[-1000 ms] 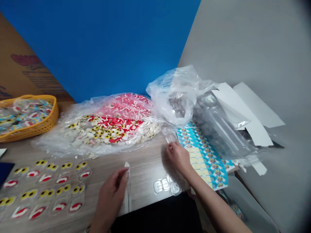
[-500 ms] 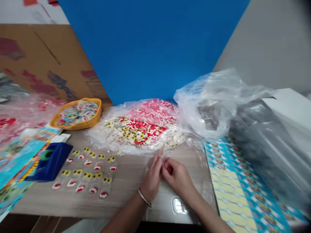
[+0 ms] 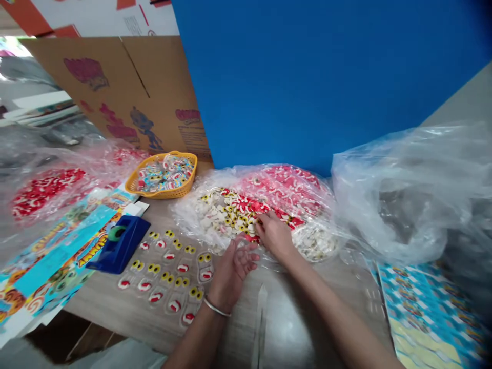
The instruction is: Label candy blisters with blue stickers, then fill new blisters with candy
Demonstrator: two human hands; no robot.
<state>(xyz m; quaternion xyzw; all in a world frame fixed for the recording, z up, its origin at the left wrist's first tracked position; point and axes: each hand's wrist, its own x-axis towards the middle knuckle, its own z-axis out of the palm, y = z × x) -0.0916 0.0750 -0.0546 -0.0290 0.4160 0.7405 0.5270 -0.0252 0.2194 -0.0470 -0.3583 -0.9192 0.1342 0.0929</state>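
My left hand, a thin bracelet on its wrist, is turned palm up with its fingers curled around a small clear plastic blister tray. Just beyond it, my right hand reaches into an open plastic bag of loose candies. Its fingertips are closed together among yellow eye-shaped candies and red-and-white candies; what they pinch is hidden. To the left of my hands lie rows of filled blister trays, each with two yellow eyes and a red-and-white mouth.
An orange basket of wrapped packs stands behind the rows. Near it are a blue plastic holder with green tape and printed card sheets. A crumpled clear bag and blue-yellow printed sheets are at right. A blue panel rises behind.
My hands were together above the table; now my right hand has moved forward into the candies while my left stays nearer with palm turned up. The view has swung left.
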